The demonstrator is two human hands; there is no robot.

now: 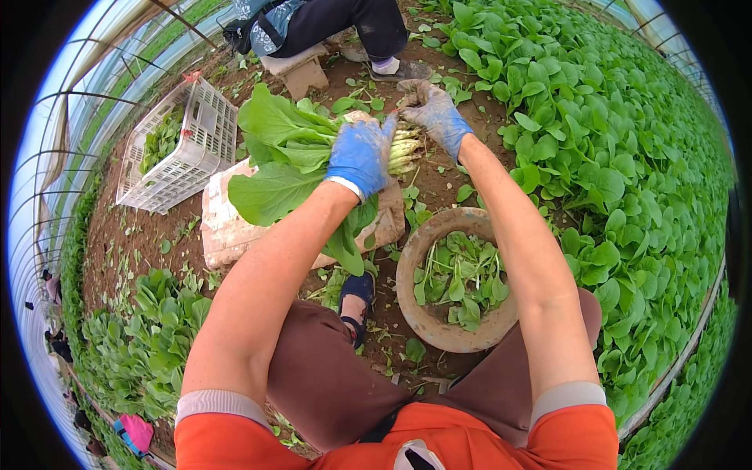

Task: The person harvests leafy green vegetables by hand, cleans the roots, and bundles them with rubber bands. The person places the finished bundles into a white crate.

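My left hand (363, 155), in a soiled blue glove, grips a bunch of leafy greens (288, 132) around its stems. The broad leaves spread to the left, and the pale stem ends (405, 147) point right. My right hand (433, 111), gloved and caked with mud, is bent beside those stem ends. A small red bit shows at its fingertips; whether it holds this is unclear. Beneath the bunch lies a worn, pale block-like stand (226, 220). Between my knees and the stand sits a muddy round basin (420, 320) with loose greens (461, 276) inside.
A white plastic crate (202, 141) holding greens stands at the left. Another person (352, 23) sits on a low stool (299, 73) ahead. Dense growing greens (617, 176) fill the right; more plants (147, 329) stand lower left. A pink bag (136, 433) lies near the lower-left edge.
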